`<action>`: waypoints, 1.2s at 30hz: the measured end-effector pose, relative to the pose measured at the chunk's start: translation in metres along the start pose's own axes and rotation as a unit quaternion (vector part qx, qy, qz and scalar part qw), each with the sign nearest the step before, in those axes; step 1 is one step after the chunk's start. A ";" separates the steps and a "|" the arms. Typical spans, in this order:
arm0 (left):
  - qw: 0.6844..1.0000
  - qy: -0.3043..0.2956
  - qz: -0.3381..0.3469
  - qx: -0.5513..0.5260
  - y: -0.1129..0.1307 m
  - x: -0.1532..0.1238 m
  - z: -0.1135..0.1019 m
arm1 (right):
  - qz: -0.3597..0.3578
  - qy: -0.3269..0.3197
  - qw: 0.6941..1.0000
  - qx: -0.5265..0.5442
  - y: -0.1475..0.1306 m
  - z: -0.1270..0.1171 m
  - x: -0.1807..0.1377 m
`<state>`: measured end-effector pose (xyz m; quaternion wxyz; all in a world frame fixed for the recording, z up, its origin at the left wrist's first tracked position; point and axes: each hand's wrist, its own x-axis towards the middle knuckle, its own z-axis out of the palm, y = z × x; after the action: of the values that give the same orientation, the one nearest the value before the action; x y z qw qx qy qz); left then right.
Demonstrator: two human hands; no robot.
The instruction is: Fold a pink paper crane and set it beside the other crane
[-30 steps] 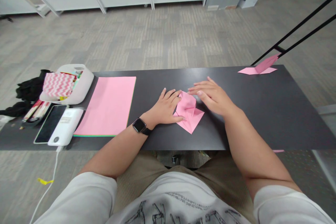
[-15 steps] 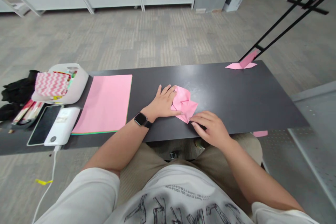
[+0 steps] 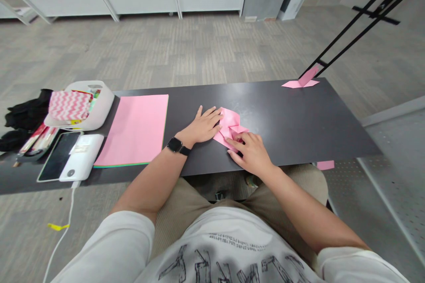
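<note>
A partly folded sheet of pink paper (image 3: 229,118) lies on the dark table in front of me, its flaps and creases raised in the middle. My left hand (image 3: 201,127) rests flat with fingers spread, the fingertips on the paper's left edge. Over the lower right part of the paper is my right hand (image 3: 251,152), fingers bent and touching a flap. Its fingertips partly cover that corner, so whether they pinch the paper is hidden.
A stack of pink sheets (image 3: 136,128) lies to the left. Beyond it are a white power bank (image 3: 81,158), a phone (image 3: 56,159) and a white basket (image 3: 105,105). A folded pink paper piece (image 3: 301,83) stands at the far right edge beside black poles (image 3: 345,31).
My right hand has moved left and up from the paper's lower corner onto its right part. The left hand stays on the left edge, its thumb drawn back a little.
</note>
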<state>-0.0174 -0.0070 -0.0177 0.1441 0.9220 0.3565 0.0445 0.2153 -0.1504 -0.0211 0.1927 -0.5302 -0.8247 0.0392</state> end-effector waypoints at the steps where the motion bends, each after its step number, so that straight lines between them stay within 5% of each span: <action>1: 1.000 0.002 -0.001 0.000 0.000 0.000 0.000 | 0.000 -0.004 1.000 -0.004 0.000 0.000 0.000; 15: 0.997 0.058 -0.024 0.032 0.000 0.001 -0.005 | 0.003 -0.011 1.000 0.002 0.000 0.000 0.002; 23: 0.997 0.061 -0.031 0.039 -0.006 0.008 -0.001 | -0.010 0.000 1.000 0.005 0.002 0.003 0.001; 32: 0.999 0.020 -0.015 0.041 -0.024 0.023 -0.019 | -0.009 -0.004 1.000 -0.010 0.001 0.001 0.002; 36: 0.996 0.088 -0.032 0.000 -0.017 0.016 -0.024 | -0.008 -0.005 1.000 -0.016 0.001 0.002 0.002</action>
<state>-0.0209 0.0213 -0.0002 0.1137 0.9028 0.3967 0.1208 0.2152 -0.1478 -0.0223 0.1808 -0.5262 -0.8305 0.0269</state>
